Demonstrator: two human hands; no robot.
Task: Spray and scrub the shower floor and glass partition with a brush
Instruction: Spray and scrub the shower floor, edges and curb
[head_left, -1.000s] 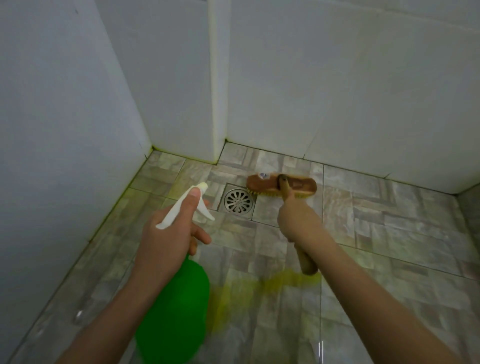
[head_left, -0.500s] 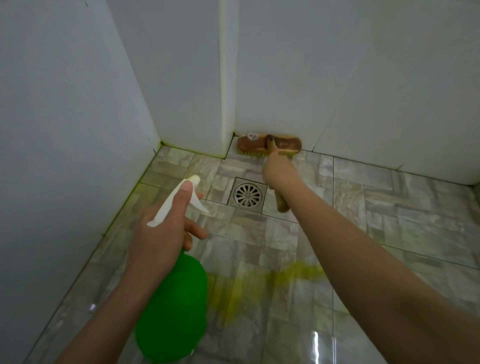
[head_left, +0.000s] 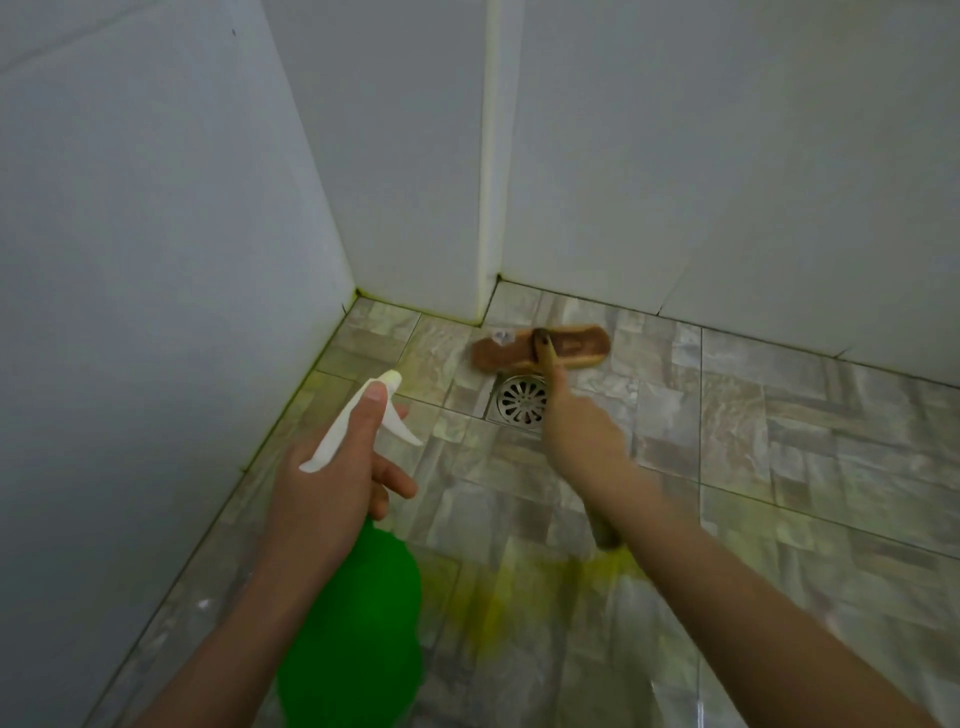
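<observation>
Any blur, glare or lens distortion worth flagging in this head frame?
Head view: the right hand looks motion-smeared; the brush head is fairly sharp; a white glare streak marks the floor near the bottom edge; the wall base line bows slightly.

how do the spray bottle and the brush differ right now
The spray bottle is green with a white trigger head; the brush is brown with a long handle. The spray bottle is held up in the left hand; the brush head is down on the floor by the drain, held by the right hand. Both are gripped.
</observation>
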